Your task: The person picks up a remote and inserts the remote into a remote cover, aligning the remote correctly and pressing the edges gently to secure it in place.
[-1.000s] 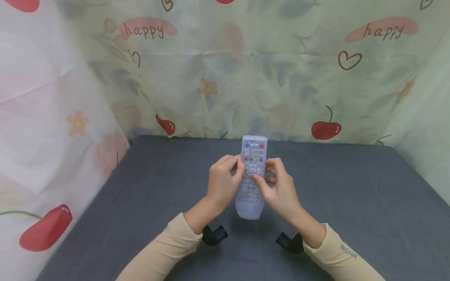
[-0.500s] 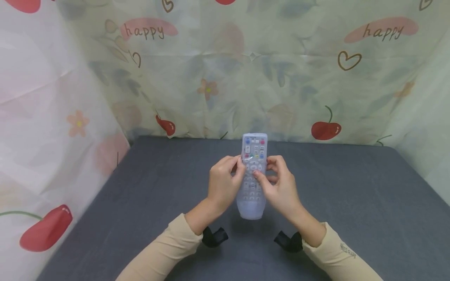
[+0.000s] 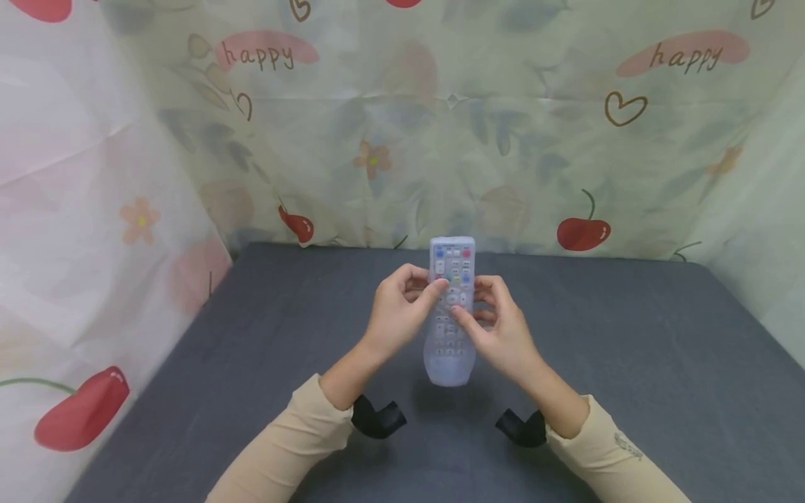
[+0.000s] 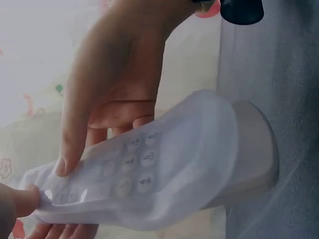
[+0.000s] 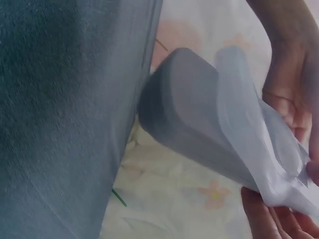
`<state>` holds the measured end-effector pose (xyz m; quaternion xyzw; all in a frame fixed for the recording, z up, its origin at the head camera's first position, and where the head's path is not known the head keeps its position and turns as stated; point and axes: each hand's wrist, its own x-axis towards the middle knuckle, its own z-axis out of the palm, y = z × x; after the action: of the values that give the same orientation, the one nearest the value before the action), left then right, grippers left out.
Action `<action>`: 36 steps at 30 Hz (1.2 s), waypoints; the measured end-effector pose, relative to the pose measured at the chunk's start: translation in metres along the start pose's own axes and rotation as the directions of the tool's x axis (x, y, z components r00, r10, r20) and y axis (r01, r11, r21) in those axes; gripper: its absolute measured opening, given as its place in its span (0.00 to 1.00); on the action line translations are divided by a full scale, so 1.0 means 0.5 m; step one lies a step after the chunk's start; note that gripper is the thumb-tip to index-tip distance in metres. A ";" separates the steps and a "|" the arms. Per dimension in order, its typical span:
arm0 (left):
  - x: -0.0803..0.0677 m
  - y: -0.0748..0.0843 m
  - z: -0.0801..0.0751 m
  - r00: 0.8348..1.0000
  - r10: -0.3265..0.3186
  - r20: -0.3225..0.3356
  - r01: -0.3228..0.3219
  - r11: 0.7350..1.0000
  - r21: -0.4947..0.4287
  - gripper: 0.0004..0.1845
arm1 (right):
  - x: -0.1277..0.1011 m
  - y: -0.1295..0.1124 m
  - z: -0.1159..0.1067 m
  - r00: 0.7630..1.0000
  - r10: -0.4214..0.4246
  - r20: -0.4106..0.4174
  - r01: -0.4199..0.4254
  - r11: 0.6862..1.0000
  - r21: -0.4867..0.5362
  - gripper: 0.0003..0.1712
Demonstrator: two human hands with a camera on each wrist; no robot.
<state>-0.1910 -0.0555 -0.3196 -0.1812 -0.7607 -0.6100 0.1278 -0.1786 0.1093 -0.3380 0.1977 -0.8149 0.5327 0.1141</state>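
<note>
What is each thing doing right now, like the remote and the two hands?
Remote: held up off the table, buttons facing the person, wrapped in a clear soft cover.
Cover: on the remote, loose at the near end.
Left hand: grips the remote's left side.
Right hand: grips its right side, thumb on the buttons.
Table: bears nothing here.

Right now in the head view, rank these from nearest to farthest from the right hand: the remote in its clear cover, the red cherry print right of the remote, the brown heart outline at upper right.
1. White remote in clear silicone cover: held in the right hand.
2. Red cherry print: backdrop, up and right.
3. Brown heart outline: higher, upper right.
</note>
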 end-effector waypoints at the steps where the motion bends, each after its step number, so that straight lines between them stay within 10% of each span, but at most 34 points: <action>1: 0.002 0.000 -0.001 1.000 -0.009 0.008 0.009 1.000 -0.015 0.11 | 0.001 0.000 -0.004 1.000 0.002 0.019 -0.002 1.000 0.002 0.25; 22: -0.008 -0.015 0.011 0.997 -0.061 0.040 0.060 0.998 0.023 0.16 | 0.026 -0.007 -0.031 0.984 -0.081 -0.156 0.062 0.991 -0.121 0.07; 36: -0.008 -0.024 0.029 0.973 -0.182 -0.142 0.163 0.977 -0.134 0.14 | 0.021 -0.003 -0.004 0.941 -0.319 -0.108 0.232 0.846 -0.479 0.02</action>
<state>-0.1920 -0.0442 -0.3349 -0.0741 -0.7231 -0.6760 0.1212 -0.1875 0.1083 -0.3319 0.2306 -0.8665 0.3184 0.3077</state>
